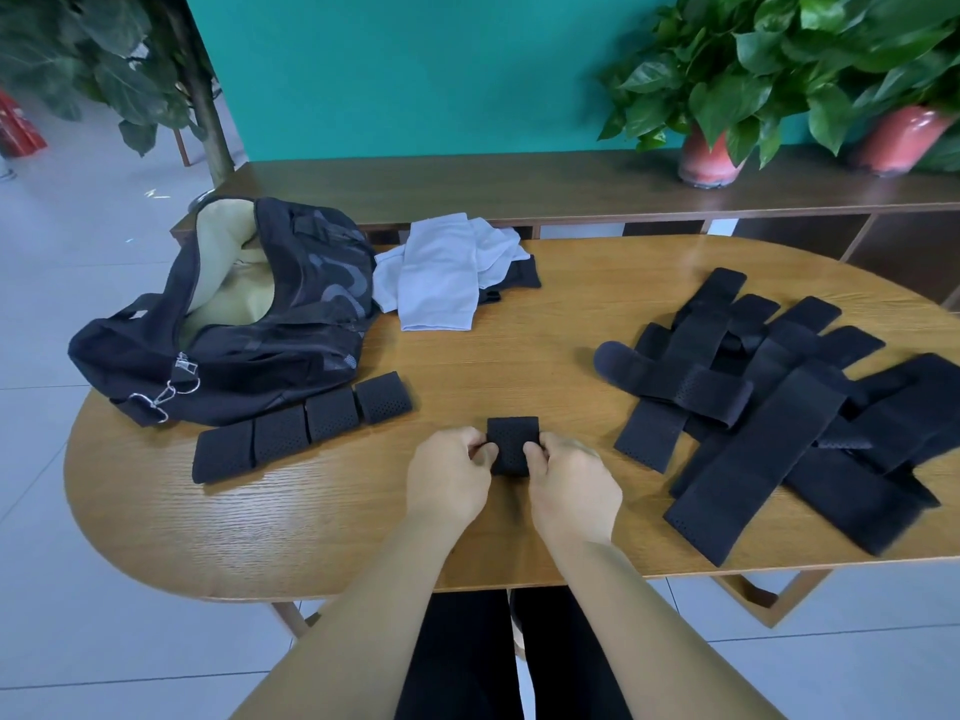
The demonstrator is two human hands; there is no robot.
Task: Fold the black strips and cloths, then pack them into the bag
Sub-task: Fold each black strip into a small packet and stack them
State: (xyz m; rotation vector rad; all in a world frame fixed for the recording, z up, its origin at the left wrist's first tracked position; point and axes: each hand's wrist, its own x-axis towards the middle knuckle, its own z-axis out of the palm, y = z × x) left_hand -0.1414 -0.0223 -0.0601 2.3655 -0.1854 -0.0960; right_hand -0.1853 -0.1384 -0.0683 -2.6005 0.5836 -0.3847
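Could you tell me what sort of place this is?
Probably an office or lounge: an oval wooden table, a long wooden bench with potted plants before a teal wall, over grey floor tiles.

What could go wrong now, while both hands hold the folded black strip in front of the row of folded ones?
1. The left hand and right hand pinch the folded strip only at its sides; on release it may spring open.
2. The four folded strips lie close against the open bag; moving the bag could knock them over.
3. The unfolded strips overlap in a pile near the table edge, so pulling one may drag others off.
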